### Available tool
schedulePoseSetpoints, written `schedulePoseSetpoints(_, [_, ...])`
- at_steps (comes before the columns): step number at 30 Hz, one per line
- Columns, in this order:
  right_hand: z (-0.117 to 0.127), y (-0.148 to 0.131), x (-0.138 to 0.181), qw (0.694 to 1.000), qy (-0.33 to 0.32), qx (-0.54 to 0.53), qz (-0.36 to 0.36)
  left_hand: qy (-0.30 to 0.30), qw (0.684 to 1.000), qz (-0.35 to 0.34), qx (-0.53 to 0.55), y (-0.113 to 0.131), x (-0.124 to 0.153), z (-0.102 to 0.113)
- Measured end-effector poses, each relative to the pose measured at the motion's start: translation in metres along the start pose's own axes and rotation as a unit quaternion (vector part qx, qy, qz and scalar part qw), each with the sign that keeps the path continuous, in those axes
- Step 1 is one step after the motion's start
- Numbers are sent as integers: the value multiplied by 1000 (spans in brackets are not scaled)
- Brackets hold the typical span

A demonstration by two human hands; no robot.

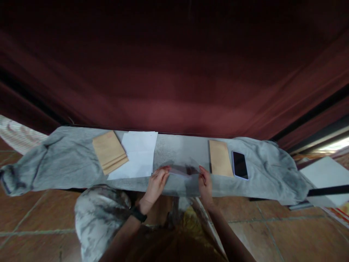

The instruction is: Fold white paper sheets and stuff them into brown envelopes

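Close to the front edge of the grey cloth, my left hand [159, 181] pinches one end of a white sheet of paper [180, 172], seen nearly edge-on and blurred. My right hand [205, 182] is closed at the other end of that sheet, its fingers pressed together; the exact grip is partly lost in shadow. To the left lies a stack of white paper [140, 153], with several brown envelopes [110, 151] fanned over its left side. Just beyond my right hand a brown envelope [220, 158] lies flat.
A phone [240, 165] with a dark screen rests right of the single envelope. The grey cloth [180, 145] covers a long narrow surface backed by a dark red fabric wall [174, 109]. My knee in patterned trousers [102, 214] is below the front edge, above a tiled floor [40, 225].
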State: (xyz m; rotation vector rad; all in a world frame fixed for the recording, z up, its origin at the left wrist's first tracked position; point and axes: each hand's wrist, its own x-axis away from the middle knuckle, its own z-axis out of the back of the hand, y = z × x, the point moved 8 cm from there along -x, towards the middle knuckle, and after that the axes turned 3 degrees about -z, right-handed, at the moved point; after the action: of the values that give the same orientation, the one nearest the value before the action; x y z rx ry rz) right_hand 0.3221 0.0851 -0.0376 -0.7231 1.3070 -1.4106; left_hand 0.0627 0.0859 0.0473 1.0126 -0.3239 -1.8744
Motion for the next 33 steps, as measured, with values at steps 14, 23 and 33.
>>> schedulePoseSetpoints(14, [-6, -34, -23, 984, -68, 99, 134, -90, 975, -175, -108, 24, 1, -31])
schedulePoseSetpoints(23, [-7, -15, 0, 969, -129, 170, 128, -201, 961, -106, -158, 5, 31, -65])
schedulePoseSetpoints(33, [-69, -32, 23, 900, -175, 356, 181, -187, 967, -70, -156, 11, 25, -77])
